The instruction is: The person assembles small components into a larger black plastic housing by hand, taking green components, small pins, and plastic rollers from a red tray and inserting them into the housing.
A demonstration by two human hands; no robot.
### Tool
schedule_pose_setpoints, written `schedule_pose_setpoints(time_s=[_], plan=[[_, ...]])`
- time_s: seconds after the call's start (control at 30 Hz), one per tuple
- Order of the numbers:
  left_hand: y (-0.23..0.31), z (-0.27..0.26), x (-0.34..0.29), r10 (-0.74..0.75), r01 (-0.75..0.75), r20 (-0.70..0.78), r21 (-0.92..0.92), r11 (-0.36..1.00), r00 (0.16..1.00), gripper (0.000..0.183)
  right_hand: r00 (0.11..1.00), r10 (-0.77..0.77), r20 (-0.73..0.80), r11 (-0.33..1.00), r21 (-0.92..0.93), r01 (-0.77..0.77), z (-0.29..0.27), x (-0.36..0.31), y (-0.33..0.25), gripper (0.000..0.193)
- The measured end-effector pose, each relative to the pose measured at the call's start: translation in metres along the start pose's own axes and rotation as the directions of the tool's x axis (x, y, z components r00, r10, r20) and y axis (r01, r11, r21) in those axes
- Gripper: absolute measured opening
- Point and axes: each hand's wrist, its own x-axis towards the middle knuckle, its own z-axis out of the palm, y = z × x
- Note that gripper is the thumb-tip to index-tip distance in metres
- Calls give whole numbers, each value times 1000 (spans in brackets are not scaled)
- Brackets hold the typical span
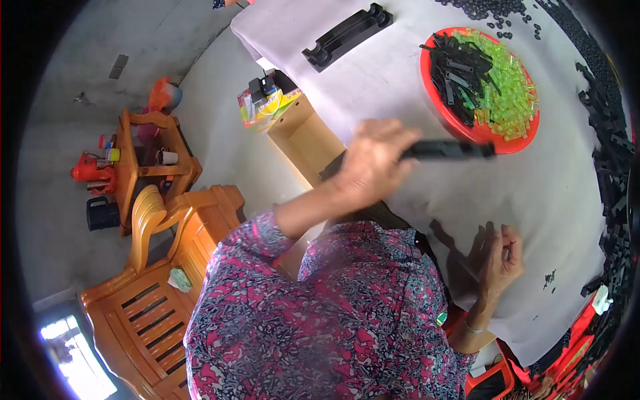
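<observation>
My left hand is raised over the near left part of the table, its fingers wrapped round one end of a long black plastic bar-shaped part. That part points to the right and is smeared by motion. My right hand is low over the cloth at the right, fingers curled in toward the thumb; whether something small sits between them cannot be made out. Beyond the bar stands a red round tray, heaped with thin black strips and yellow-green clear plastic pieces.
A long black fixture with rounded ends lies at the far left of the table. Below the table's left edge is an open cardboard box. Many black parts line the right edge. A wooden bench stands at left.
</observation>
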Motion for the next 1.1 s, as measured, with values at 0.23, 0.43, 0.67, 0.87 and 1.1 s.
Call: schedule_pose_setpoints(time_s=[0.23, 0.43, 0.67, 0.87, 1.1], plan=[[-79, -29, 31, -178, 243, -264, 242, 939, 948, 36, 994, -97, 54, 975, -197, 106, 11, -1, 4, 10], [-121, -9, 59, -188, 331, -364, 384, 862, 912, 37, 993, -97, 73, 976, -190, 109, 12, -1, 2, 9], [-146, 0, 82, -197, 387, -398, 478, 789, 896, 38, 995, -58, 82, 976, -205, 73, 12, -1, -2, 9], [-149, -6, 81, -222, 388, -378, 451, 804, 899, 58, 995, -86, 51, 976, -198, 95, 15, -1, -12, 11], [-167, -24, 63, -489, 494, -621, -183, 850, 613, 77, 994, -93, 63, 970, -220, 105, 11, -2, -18, 10]])
